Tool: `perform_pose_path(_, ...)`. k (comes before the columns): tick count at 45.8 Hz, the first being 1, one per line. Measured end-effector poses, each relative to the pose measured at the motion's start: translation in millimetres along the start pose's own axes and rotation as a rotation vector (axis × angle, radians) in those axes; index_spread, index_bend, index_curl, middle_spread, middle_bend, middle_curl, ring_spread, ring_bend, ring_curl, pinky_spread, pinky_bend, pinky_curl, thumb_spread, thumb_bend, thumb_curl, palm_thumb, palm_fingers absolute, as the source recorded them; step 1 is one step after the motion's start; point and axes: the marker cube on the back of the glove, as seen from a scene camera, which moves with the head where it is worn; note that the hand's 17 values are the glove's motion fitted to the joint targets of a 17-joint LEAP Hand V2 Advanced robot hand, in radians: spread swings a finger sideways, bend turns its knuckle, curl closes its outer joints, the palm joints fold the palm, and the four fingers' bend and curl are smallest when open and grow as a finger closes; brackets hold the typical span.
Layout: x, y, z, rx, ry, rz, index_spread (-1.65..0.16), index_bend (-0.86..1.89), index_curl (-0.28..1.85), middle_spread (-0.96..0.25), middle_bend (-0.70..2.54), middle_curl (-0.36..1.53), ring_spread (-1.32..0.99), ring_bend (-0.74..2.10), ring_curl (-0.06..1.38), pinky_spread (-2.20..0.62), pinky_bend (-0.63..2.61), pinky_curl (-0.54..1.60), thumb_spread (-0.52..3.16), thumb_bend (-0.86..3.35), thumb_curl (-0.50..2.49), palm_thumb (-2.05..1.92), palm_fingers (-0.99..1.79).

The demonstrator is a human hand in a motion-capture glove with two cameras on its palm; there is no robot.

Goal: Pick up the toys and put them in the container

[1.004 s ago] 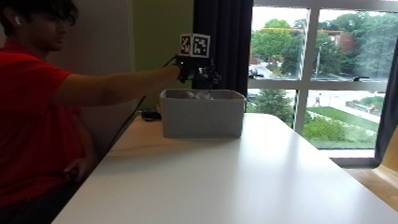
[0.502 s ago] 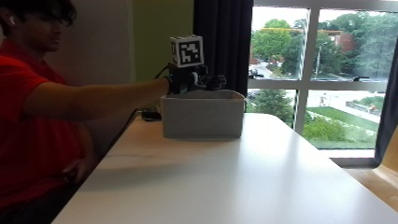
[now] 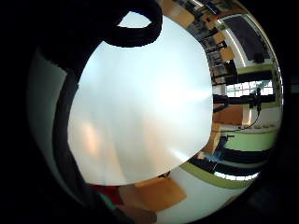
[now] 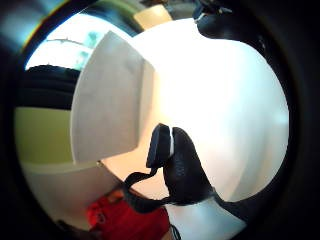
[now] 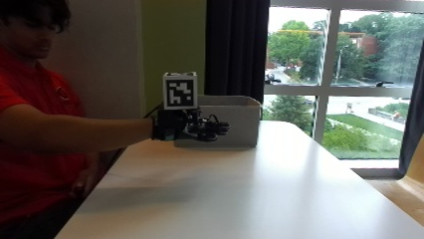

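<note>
Sitting at the far end of the white table (image 5: 252, 194), close to the window, the grey container (image 5: 225, 121) is open at the top, which suits dropping toys in from above. Its inside cannot be seen from the outside view, since the near wall blocks it, so whether any toys lie in it cannot be told. No toy shows on the table in any view either.

The gloved right hand (image 5: 192, 127) hangs in the air in front of the container's near wall, at about rim height, apart from the tabletop. In the thumb side palm view a gloved finger (image 4: 182, 167) juts out over bare table with nothing against it, and the container's pale wall (image 4: 107, 97) stands just beside the hand. The little finger side palm view shows mostly plain tabletop (image 3: 140, 102) under the palm. From this the hand appears relaxed and holding nothing, which fits a hand between a drop and the next reach, though that is only a judgement.

The fingertips in the outside view are dark against dark gear and hard to separate. The person's other hand is hidden below the table edge.
</note>
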Motion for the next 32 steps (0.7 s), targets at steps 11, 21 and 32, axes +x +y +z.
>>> perform_pose_path(11,8.9,21.3,-3.7,0.04,-0.019,0.023,-0.43,0.26,0.57,-0.12,0.16,0.31,-0.09,0.18,0.25,0.04,0.65,0.3,1.25,-0.03,0.35,-0.02,-0.03)
perform_pose_path(21,19.8,37.4,-1.7,0.054,-0.059,0.056,-0.43,0.29,0.56,-0.12,0.16,0.3,-0.09,0.18,0.25,0.03,0.64,0.3,1.26,-0.02,0.33,-0.01,-0.03)
perform_pose_path(32,21.2,42.2,19.2,0.039,-0.13,0.142,-0.43,0.32,0.54,-0.12,0.16,0.29,-0.09,0.18,0.25,0.03,0.63,0.31,1.26,-0.02,0.32,-0.01,-0.03)
